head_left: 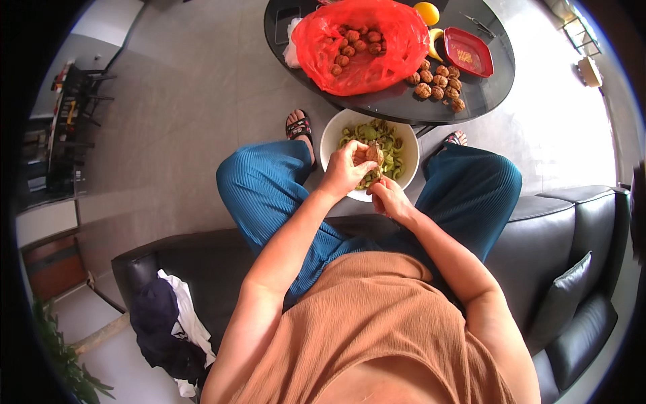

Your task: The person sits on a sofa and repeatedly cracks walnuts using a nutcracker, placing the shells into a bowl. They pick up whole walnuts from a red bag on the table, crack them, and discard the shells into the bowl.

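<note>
My left hand [350, 167] grips a brown walnut [374, 153] above a white bowl [331, 143] that holds green, irregular pieces. Just below it and to its right, my right hand [387, 196] has its fingers pinched at the walnut's lower end, on something small that I cannot make out. The bowl sits between my knees, partly hidden by both hands. On the dark glass oval table [474, 101] beyond it, several walnuts [439, 91] lie loose beside an open red plastic bag [316, 50] with more walnuts inside.
On the table are a red tray [480, 57], a yellow fruit [426, 12], a banana [435, 42] and a metal tool [482, 27]. I sit on a black sofa [538, 222] with dark and white cloth [155, 316] at my left. Dark chairs [91, 94] stand far left.
</note>
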Demonstrator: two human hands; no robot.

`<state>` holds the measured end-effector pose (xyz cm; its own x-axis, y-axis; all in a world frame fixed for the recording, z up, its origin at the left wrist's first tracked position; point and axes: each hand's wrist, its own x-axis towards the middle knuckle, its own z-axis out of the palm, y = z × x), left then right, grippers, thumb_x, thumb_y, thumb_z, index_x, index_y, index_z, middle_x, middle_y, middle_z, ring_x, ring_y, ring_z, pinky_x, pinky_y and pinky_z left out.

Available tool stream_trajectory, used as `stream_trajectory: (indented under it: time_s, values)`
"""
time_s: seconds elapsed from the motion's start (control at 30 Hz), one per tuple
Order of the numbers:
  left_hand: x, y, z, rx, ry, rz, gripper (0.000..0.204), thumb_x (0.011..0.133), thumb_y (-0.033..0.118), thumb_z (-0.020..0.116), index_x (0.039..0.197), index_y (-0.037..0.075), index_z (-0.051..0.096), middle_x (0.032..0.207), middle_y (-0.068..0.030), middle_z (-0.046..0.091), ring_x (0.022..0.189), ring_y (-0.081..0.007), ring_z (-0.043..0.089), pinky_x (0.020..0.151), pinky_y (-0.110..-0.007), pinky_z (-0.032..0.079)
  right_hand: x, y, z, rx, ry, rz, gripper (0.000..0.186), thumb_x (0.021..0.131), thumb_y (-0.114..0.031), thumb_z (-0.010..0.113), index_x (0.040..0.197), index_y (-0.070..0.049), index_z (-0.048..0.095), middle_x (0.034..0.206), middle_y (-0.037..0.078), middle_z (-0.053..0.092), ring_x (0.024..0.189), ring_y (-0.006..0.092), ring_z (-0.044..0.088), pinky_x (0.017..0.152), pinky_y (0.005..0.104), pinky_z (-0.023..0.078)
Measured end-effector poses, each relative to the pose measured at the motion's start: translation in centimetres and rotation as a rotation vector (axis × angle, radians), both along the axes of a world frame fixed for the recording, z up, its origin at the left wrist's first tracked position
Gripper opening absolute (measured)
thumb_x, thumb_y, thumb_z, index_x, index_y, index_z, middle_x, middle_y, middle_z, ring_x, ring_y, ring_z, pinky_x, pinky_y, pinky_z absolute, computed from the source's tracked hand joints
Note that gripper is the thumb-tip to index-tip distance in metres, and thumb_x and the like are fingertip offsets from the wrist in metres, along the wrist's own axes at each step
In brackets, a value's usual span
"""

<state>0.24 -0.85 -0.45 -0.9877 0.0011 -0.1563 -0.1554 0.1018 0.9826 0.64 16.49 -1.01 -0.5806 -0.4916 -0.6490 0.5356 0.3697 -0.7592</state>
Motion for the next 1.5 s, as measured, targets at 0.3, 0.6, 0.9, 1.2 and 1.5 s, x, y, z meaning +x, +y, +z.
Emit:
stream_trajectory:
  time_s: [0.3, 0.6, 0.9, 1.2, 1.5]
  values:
    - [0.1, 0.2, -0.7, 0.075, 0.037, 0.049, 0.028, 0.080, 0.005, 0.076, 0.100, 0.001, 0.057, 0.088, -0.0086, 0.070, 0.079, -0.0132, 0.068, 0.072, -0.028, 0.054, 0.0, -0.1, 1.0, -0.048, -0.021, -0.057, 0.020, 0.085, -0.020, 0.049, 0.081, -0.001, 0.055, 0.056, 0.005, 0.052, 0.044, 0.0156, 0.049, 0.043, 0.0306, 0.041]
    - [0.3, 0.3, 0.0, 0.074, 0.062, 0.018, 0.027, 0.083, 0.002, 0.072, 0.105, 0.002, 0.057, 0.087, -0.0051, 0.068, 0.075, -0.0094, 0.064, 0.069, -0.025, 0.053, 0.2, -0.1, 1.0, -0.021, -0.013, -0.092, 0.020, 0.084, -0.020, 0.050, 0.079, -0.002, 0.054, 0.056, 0.004, 0.050, 0.044, 0.0156, 0.048, 0.043, 0.0306, 0.040]
    - [0.6, 0.8, -0.4, 0.071, -0.002, 0.030, 0.026, 0.085, 0.003, 0.069, 0.107, 0.004, 0.055, 0.082, -0.0058, 0.069, 0.069, -0.0107, 0.066, 0.063, -0.027, 0.053, 0.5, -0.1, 0.3, 0.067, 0.027, -0.081, 0.026, 0.082, -0.028, 0.052, 0.075, -0.003, 0.056, 0.058, 0.005, 0.054, 0.049, 0.0165, 0.053, 0.048, 0.0325, 0.043]
    - [1.0, 1.1, -0.3, -0.196, 0.003, -0.028, 0.029, 0.089, 0.005, 0.064, 0.115, 0.004, 0.051, 0.087, -0.0109, 0.068, 0.071, -0.0175, 0.069, 0.063, -0.030, 0.057, 0.7, -0.3, -0.1, 0.116, 0.044, -0.063, 0.028, 0.083, -0.030, 0.049, 0.074, -0.004, 0.054, 0.058, 0.006, 0.055, 0.045, 0.0188, 0.054, 0.045, 0.0344, 0.044]
    - [0.8, 0.9, -1.3, -0.393, 0.071, 0.024, 0.032, 0.088, 0.015, 0.065, 0.113, 0.006, 0.049, 0.097, -0.0201, 0.066, 0.093, -0.0357, 0.066, 0.079, -0.043, 0.052, 0.2, -0.6, -0.1, -0.136, -0.102, -0.123, 0.032, 0.086, -0.026, 0.043, 0.084, 0.002, 0.058, 0.060, 0.012, 0.060, 0.046, 0.0198, 0.054, 0.046, 0.0298, 0.047]
